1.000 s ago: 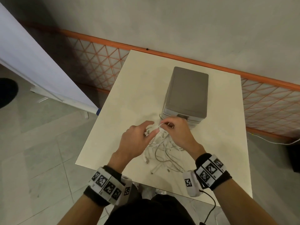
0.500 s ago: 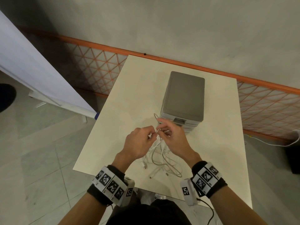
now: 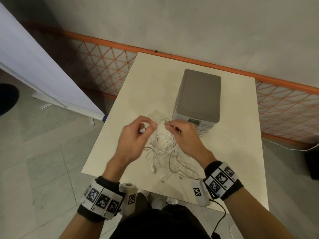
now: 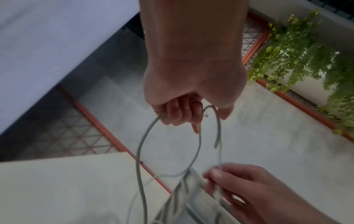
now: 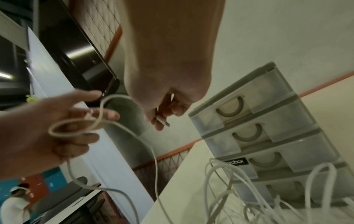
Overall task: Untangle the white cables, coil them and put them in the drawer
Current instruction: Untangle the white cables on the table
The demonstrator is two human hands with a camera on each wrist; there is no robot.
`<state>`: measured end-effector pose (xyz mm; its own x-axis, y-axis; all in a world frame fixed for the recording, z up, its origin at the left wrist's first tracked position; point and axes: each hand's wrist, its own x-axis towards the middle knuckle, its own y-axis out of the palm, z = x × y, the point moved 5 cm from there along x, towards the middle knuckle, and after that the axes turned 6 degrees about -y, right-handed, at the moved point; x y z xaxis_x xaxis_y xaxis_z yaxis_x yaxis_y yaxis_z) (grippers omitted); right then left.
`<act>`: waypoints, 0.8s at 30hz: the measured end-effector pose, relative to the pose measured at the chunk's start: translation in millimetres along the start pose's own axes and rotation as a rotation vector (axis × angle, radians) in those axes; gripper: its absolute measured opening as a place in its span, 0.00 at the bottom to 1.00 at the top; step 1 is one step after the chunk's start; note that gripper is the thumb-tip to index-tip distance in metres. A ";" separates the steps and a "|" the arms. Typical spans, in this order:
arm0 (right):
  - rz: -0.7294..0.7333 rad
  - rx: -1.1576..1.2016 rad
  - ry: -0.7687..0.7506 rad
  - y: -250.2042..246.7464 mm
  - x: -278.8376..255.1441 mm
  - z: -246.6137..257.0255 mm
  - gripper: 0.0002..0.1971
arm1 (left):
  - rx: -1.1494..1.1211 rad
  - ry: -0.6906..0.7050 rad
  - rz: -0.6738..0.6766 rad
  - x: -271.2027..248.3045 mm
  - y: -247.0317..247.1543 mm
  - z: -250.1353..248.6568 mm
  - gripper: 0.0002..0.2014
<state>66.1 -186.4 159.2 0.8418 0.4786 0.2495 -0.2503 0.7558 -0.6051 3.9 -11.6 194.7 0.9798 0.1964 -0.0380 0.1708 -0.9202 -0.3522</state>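
Note:
A tangle of white cables [image 3: 165,152] lies on the cream table [image 3: 143,94], just in front of a grey drawer unit [image 3: 200,97] whose drawers are shut. Both hands hover above the tangle. My left hand [image 3: 136,135] has its fingers curled round a loop of white cable [image 5: 76,125] [image 4: 141,151]. My right hand [image 3: 183,135] pinches a cable near its plug end [image 5: 162,121]. A strand runs between the two hands, and further loops hang down to the heap on the table.
Loose plug ends [image 3: 164,180] lie near the table's front edge. An orange-framed mesh barrier [image 3: 284,107] runs behind and to the right. A white board [image 3: 34,69] stands at the left over the tiled floor. Green plants [image 4: 306,53] hang nearby.
The hands have drawn apart and risen a little, so the cable is stretched between them. The tangle below has shifted slightly.

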 end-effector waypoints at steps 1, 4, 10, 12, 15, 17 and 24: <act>0.036 -0.027 -0.013 0.2 -5.8 2.9 0.08 | 0.005 -0.018 -0.046 -1.4 -11.0 4.8 0.10; 0.311 -0.068 0.011 19.7 -36.4 9.8 0.08 | 0.074 -0.082 -0.146 -12.1 -42.3 20.6 0.12; 0.717 0.003 0.123 70.7 -88.5 27.5 0.08 | 0.279 -0.099 -0.288 -40.9 -94.3 36.2 0.09; 0.783 0.006 0.073 81.7 -96.8 36.7 0.06 | 0.161 -0.097 -0.285 -50.5 -102.5 38.0 0.11; 0.797 0.106 0.034 103.8 -107.4 54.8 0.06 | -0.077 -0.106 -0.242 -64.1 -104.3 32.1 0.11; 0.867 0.139 0.093 130.8 -123.8 49.0 0.08 | -0.227 -0.106 -0.233 -71.9 -108.6 25.2 0.11; 1.338 -0.486 0.152 149.0 -161.2 -12.3 0.12 | -0.392 -0.028 -0.108 -91.2 -104.3 -4.6 0.12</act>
<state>-101.0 -156.4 19.5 0.1575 0.6211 -0.7677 -0.7223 -0.4577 -0.5185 -102.8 64.9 239.1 0.9517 0.3034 -0.0473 0.3049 -0.9520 0.0279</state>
